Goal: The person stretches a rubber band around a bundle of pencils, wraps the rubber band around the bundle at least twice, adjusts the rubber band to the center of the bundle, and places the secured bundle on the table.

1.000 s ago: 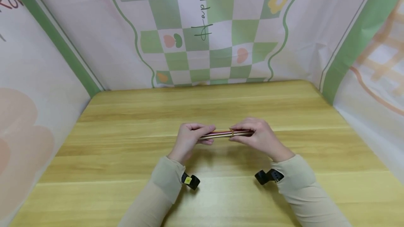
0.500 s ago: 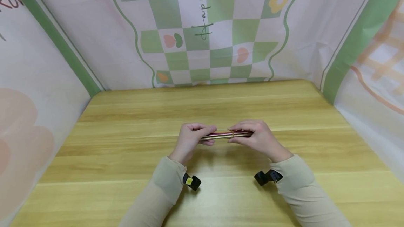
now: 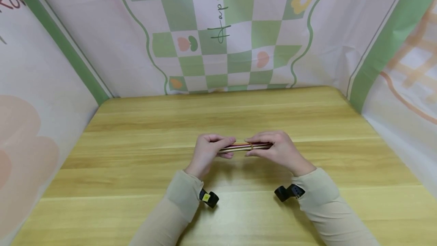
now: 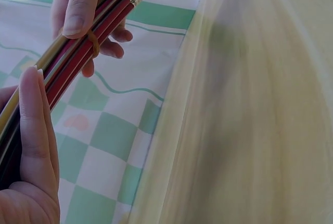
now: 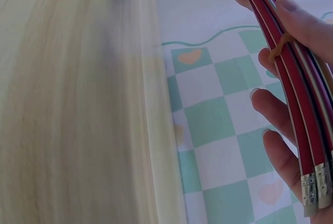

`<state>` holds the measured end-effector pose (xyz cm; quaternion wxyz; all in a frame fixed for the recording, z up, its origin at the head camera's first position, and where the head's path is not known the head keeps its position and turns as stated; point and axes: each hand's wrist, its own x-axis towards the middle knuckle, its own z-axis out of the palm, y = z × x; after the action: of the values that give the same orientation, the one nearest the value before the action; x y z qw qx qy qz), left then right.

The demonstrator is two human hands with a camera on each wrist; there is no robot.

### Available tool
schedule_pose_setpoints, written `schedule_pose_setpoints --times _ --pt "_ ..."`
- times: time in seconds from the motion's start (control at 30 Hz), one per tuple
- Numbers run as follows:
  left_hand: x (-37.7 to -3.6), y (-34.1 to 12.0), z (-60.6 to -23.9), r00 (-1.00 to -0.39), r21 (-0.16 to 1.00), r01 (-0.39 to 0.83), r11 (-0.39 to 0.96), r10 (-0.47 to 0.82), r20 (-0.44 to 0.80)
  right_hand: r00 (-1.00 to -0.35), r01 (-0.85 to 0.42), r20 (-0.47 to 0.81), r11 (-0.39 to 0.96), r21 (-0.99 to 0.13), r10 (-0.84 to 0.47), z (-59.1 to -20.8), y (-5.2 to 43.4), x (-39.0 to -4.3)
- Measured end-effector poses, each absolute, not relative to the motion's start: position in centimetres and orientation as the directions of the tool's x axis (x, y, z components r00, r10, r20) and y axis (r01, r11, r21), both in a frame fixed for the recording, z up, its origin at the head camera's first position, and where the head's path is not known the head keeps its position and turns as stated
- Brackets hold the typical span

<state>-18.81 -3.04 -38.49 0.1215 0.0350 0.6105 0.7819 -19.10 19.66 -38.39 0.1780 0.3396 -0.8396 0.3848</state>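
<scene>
A bundle of pencils (image 3: pixel 239 147), red, dark and gold striped, is held level above the table between both hands in the head view. A tan rubber band (image 5: pixel 281 46) is wound around it, nearer the end with metal ferrules and erasers (image 5: pixel 309 187). My left hand (image 3: pixel 206 153) grips the other end, thumb above and fingers below. My right hand (image 3: pixel 280 149) holds the eraser end, and its thumb (image 4: pixel 78 18) lies along the pencils by the band. The right wrist view shows the other right fingers (image 5: pixel 278 112) spread behind the bundle.
The wooden table (image 3: pixel 218 117) spreads under both arms. A printed cloth (image 3: pixel 239 37) with green and white checks rises at its back edge, and more cloth hangs along the left and right sides. Black wrist cameras (image 3: pixel 212 199) stick out from both sleeves.
Both hands have come slightly closer together along the bundle. The left has shifted a little right, and the right fingertips a little left past the rubber band.
</scene>
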Motion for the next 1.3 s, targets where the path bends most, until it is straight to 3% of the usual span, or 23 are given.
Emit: schedule_pose_setpoints --times 0.2,0.57,0.9,1.03,1.3 --pt "-18.7 -2.9 -38.6 -0.968 0.963 -0.152 -0.224 0.231 -0.099 -0.734 -0.676 0.535 0.526 -0.516 -0.419 -38.4 19.5 -18.9" --pt "-19.0 -3.0 -39.0 -0.970 0.959 -0.150 -0.240 0.222 -0.096 -0.725 -0.680 0.537 0.573 -0.457 -0.432 -38.1 19.3 -18.7" --pt "-19.2 -3.7 -38.6 -0.964 0.962 -0.166 -0.219 0.241 -0.111 -0.802 -0.596 0.436 0.504 -0.625 -0.409 -37.5 19.4 -18.4" --pt "-19.2 -3.7 -38.5 -0.965 0.962 -0.160 -0.220 0.240 -0.106 -0.792 -0.611 0.472 0.492 -0.620 -0.388 -37.6 19.4 -18.6" --pt "-18.9 -3.2 -38.4 -0.969 0.963 -0.144 -0.227 0.230 -0.091 -0.707 -0.704 0.600 0.453 -0.547 -0.375 -38.1 19.3 -18.9"
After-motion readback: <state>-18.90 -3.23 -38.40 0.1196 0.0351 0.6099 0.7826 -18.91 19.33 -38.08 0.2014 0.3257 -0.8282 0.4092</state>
